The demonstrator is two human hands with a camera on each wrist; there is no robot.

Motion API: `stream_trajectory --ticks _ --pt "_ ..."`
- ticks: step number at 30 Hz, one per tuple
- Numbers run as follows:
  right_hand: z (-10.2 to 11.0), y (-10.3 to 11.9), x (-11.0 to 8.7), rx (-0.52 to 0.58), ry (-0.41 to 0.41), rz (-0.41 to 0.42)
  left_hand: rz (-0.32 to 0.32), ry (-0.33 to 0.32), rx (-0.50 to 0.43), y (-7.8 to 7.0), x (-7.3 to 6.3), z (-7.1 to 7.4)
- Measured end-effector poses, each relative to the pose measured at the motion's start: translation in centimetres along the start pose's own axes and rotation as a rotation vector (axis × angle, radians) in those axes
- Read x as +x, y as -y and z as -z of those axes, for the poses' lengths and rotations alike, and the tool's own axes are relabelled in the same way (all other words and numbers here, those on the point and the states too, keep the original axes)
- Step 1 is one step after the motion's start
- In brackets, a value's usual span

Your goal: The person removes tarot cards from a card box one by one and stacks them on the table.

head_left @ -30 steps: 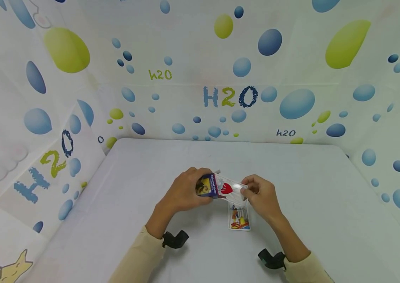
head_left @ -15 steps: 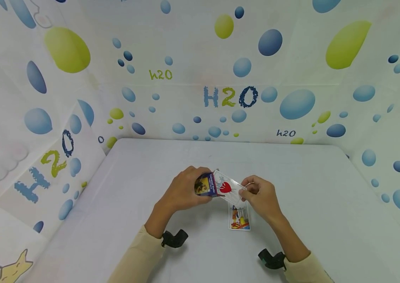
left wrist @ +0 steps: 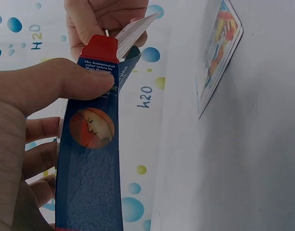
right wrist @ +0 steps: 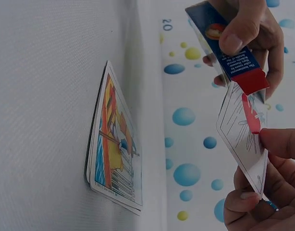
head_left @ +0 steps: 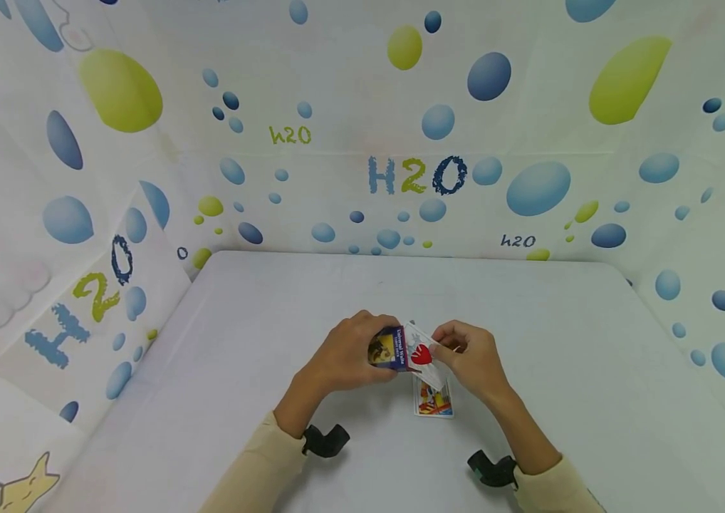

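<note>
My left hand point(head_left: 351, 355) holds a small blue tarot card box point(head_left: 384, 349), its thumb across the printed narrow side in the left wrist view. A red flap point(left wrist: 100, 48) stands out at the box's open end. From that end juts a tarot card point(right wrist: 241, 127) with a red heart, tilted against the box; whether others lie behind it is hard to tell. My right hand point(head_left: 474, 358) pinches this card by its outer part between thumb and fingers. Just below, a small stack of tarot cards point(head_left: 434, 402) lies face up on the table.
A white cloth covers the table point(head_left: 260, 299). Behind it hangs a white backdrop point(head_left: 337, 85) with blue and green drops and "H2O" lettering. Dark wrist cameras point(head_left: 493, 470) stick out inward from both forearms.
My left hand has moved right and slightly down with the box, closer to my right hand. The heart card now slants more steeply and covers the top of the stack. My right hand has barely moved.
</note>
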State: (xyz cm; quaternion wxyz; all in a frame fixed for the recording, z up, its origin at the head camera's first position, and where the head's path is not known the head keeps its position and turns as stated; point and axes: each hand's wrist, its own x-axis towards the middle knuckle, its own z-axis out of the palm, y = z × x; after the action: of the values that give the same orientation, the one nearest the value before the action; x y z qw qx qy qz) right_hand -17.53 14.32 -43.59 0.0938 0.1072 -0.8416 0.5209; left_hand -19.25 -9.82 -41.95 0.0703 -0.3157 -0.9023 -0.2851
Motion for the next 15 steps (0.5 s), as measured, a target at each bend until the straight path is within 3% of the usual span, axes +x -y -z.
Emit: stream_trajectory --ticks 15 --pt "-0.09 0.17 -0.15 -0.012 0.025 0.014 -0.033 0.049 0.024 -0.63 0.10 -0.53"
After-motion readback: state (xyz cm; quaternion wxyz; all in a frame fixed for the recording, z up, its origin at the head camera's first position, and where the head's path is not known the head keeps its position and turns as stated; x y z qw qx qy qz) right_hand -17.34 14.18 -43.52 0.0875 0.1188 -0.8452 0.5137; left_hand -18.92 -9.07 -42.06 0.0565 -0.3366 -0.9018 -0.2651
